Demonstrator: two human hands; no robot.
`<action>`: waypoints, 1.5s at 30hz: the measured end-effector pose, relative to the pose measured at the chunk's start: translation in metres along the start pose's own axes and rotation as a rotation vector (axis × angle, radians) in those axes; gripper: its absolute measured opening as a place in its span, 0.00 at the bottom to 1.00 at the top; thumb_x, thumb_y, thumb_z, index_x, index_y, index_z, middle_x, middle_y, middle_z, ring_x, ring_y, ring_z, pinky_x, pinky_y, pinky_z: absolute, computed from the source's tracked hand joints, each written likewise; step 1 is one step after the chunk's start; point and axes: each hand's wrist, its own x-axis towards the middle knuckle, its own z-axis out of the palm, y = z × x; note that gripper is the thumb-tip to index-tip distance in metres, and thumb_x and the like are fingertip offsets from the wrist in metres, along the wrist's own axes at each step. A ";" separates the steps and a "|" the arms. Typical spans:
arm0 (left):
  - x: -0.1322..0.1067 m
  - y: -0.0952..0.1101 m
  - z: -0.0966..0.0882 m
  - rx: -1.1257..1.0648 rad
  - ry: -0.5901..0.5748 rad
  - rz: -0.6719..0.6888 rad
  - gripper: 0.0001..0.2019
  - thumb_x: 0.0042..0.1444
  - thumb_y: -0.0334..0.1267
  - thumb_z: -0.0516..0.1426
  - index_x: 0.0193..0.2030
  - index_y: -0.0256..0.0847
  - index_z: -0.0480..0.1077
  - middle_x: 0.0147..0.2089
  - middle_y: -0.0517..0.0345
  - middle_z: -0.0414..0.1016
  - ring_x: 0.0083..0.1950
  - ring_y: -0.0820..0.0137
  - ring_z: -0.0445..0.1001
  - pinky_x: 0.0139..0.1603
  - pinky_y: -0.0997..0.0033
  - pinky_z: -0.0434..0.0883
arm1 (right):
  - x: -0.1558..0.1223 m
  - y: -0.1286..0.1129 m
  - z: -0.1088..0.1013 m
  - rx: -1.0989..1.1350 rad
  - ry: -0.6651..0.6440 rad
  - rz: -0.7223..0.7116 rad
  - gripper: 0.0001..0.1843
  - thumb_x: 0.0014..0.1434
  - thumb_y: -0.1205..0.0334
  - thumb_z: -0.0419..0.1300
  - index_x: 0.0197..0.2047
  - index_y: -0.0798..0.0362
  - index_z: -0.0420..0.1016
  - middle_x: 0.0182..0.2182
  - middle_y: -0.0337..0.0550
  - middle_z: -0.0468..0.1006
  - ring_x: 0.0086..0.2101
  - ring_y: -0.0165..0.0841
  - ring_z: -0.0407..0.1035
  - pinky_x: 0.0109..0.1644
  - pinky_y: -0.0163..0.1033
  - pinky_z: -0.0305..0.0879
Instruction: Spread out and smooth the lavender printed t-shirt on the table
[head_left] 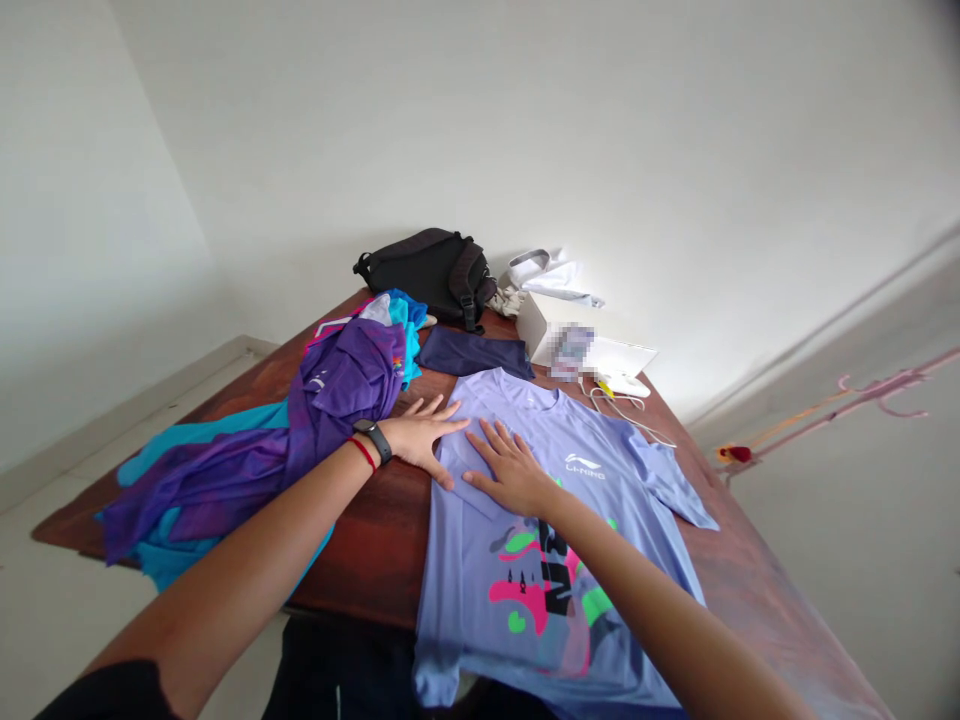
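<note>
Almost flat on a reddish-brown wooden table (379,540), a lavender Li-Ning T-shirt (592,590) lies with its collar toward the far side and its hem at the near edge. A white logo sits on the chest, above a large pink, green and black print. One sleeve spreads out to the right, while the cloth on the left side is turned inward as a flap. The left hand (424,438), with a black fitness band (373,438) and a red cord (362,453) on its wrist, lies open at that folded edge, its fingers spread and its palm mostly over the bare wood. The right hand (510,470) rests open on the shirt's upper chest, fingers splayed and pinching nothing. To the left, a rumpled heap of purple and teal garments (225,480) lies beside the shirt. Farther off are a folded navy cloth (472,352), a black backpack (427,270), a white box (540,325) and a looped white cable (622,410).
</note>
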 end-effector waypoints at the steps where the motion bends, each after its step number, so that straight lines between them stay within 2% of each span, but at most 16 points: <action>1: 0.000 -0.001 0.000 0.002 -0.008 -0.001 0.60 0.42 0.70 0.63 0.77 0.53 0.41 0.78 0.53 0.24 0.76 0.41 0.22 0.71 0.34 0.33 | 0.000 0.003 0.002 -0.001 0.010 0.006 0.45 0.64 0.28 0.42 0.76 0.43 0.42 0.75 0.47 0.35 0.72 0.52 0.29 0.72 0.65 0.34; 7: 0.001 -0.002 -0.003 0.026 -0.042 -0.015 0.64 0.38 0.74 0.63 0.77 0.53 0.39 0.78 0.51 0.21 0.76 0.39 0.21 0.71 0.33 0.33 | -0.022 0.028 0.004 -0.006 0.085 0.091 0.43 0.65 0.29 0.40 0.76 0.42 0.43 0.75 0.44 0.37 0.72 0.49 0.31 0.72 0.63 0.34; 12: 0.001 -0.003 -0.005 0.050 -0.069 -0.019 0.62 0.41 0.73 0.62 0.77 0.54 0.37 0.78 0.52 0.20 0.76 0.43 0.19 0.71 0.34 0.33 | -0.053 0.059 0.004 0.005 0.120 0.176 0.43 0.66 0.31 0.40 0.76 0.44 0.41 0.75 0.42 0.40 0.72 0.48 0.32 0.72 0.63 0.35; 17: 0.000 -0.002 -0.008 0.079 -0.080 -0.033 0.61 0.43 0.73 0.61 0.77 0.53 0.36 0.78 0.51 0.19 0.76 0.45 0.19 0.72 0.35 0.33 | -0.094 0.093 0.009 0.046 0.205 0.239 0.41 0.67 0.33 0.42 0.75 0.47 0.50 0.74 0.46 0.44 0.72 0.50 0.34 0.72 0.63 0.37; 20: -0.002 -0.001 -0.011 0.078 -0.071 -0.021 0.61 0.42 0.73 0.62 0.77 0.52 0.38 0.78 0.48 0.21 0.76 0.43 0.21 0.71 0.34 0.34 | -0.126 0.116 0.008 0.075 0.330 0.233 0.35 0.68 0.37 0.47 0.71 0.46 0.61 0.74 0.46 0.48 0.72 0.50 0.38 0.72 0.62 0.41; 23: -0.001 0.000 -0.014 0.048 -0.068 -0.053 0.64 0.40 0.72 0.63 0.77 0.49 0.38 0.78 0.43 0.23 0.76 0.40 0.23 0.71 0.34 0.38 | -0.161 0.143 0.005 0.106 0.518 0.262 0.28 0.67 0.43 0.51 0.64 0.47 0.70 0.71 0.47 0.56 0.71 0.48 0.44 0.71 0.60 0.47; 24: 0.001 0.002 -0.014 0.026 -0.046 -0.065 0.63 0.42 0.73 0.62 0.78 0.47 0.37 0.77 0.41 0.24 0.76 0.40 0.24 0.72 0.35 0.40 | -0.172 0.154 0.003 0.125 0.593 0.293 0.26 0.67 0.45 0.52 0.62 0.48 0.72 0.69 0.49 0.60 0.70 0.48 0.48 0.71 0.59 0.50; 26: 0.007 0.010 -0.015 -0.028 0.042 -0.067 0.58 0.51 0.72 0.56 0.78 0.43 0.33 0.78 0.41 0.26 0.76 0.43 0.26 0.73 0.40 0.43 | -0.193 0.175 0.002 0.178 0.747 0.383 0.23 0.66 0.49 0.53 0.59 0.49 0.74 0.65 0.51 0.68 0.66 0.48 0.58 0.67 0.57 0.58; 28: 0.015 0.027 -0.016 -0.079 0.133 -0.052 0.48 0.62 0.69 0.45 0.78 0.41 0.32 0.78 0.44 0.29 0.77 0.51 0.29 0.74 0.46 0.44 | -0.209 0.195 0.002 0.248 0.883 0.480 0.22 0.65 0.51 0.54 0.56 0.50 0.76 0.60 0.53 0.72 0.59 0.47 0.67 0.59 0.53 0.68; 30: 0.024 0.053 -0.015 -0.090 0.156 -0.029 0.42 0.67 0.65 0.39 0.78 0.40 0.33 0.79 0.47 0.31 0.78 0.55 0.33 0.75 0.50 0.45 | -0.221 0.210 0.006 0.291 0.985 0.560 0.20 0.63 0.52 0.54 0.51 0.52 0.78 0.55 0.53 0.76 0.53 0.45 0.72 0.55 0.50 0.71; 33: 0.038 0.101 -0.009 -0.028 0.084 0.051 0.41 0.66 0.65 0.41 0.78 0.42 0.37 0.78 0.48 0.35 0.78 0.54 0.34 0.76 0.49 0.44 | -0.228 0.222 0.012 0.331 1.065 0.628 0.18 0.62 0.53 0.54 0.45 0.53 0.79 0.47 0.52 0.79 0.47 0.42 0.74 0.54 0.48 0.70; 37: 0.052 0.163 0.007 0.058 -0.027 0.196 0.41 0.66 0.65 0.45 0.77 0.44 0.43 0.78 0.47 0.38 0.78 0.51 0.34 0.75 0.44 0.44 | -0.227 0.221 0.014 0.346 1.031 0.622 0.16 0.61 0.55 0.54 0.43 0.53 0.79 0.45 0.50 0.79 0.43 0.40 0.74 0.51 0.45 0.70; 40: 0.061 0.199 0.020 0.089 -0.080 0.305 0.40 0.65 0.66 0.46 0.77 0.47 0.45 0.78 0.48 0.37 0.78 0.50 0.35 0.75 0.41 0.45 | -0.227 0.219 0.012 0.325 1.010 0.603 0.15 0.61 0.56 0.55 0.42 0.53 0.79 0.44 0.50 0.80 0.44 0.40 0.74 0.52 0.45 0.69; 42: 0.068 0.216 0.029 0.099 -0.099 0.363 0.39 0.64 0.66 0.46 0.76 0.49 0.46 0.78 0.49 0.38 0.78 0.48 0.36 0.74 0.39 0.46 | -0.228 0.219 0.012 0.336 1.027 0.601 0.14 0.62 0.56 0.55 0.42 0.53 0.79 0.44 0.49 0.80 0.44 0.40 0.74 0.51 0.44 0.70; 45: 0.077 0.230 0.042 0.124 -0.101 0.402 0.39 0.64 0.66 0.46 0.76 0.49 0.48 0.78 0.47 0.39 0.77 0.46 0.39 0.73 0.36 0.48 | -0.230 0.220 0.012 0.342 1.051 0.598 0.13 0.61 0.57 0.55 0.41 0.53 0.79 0.43 0.49 0.79 0.44 0.39 0.74 0.50 0.43 0.70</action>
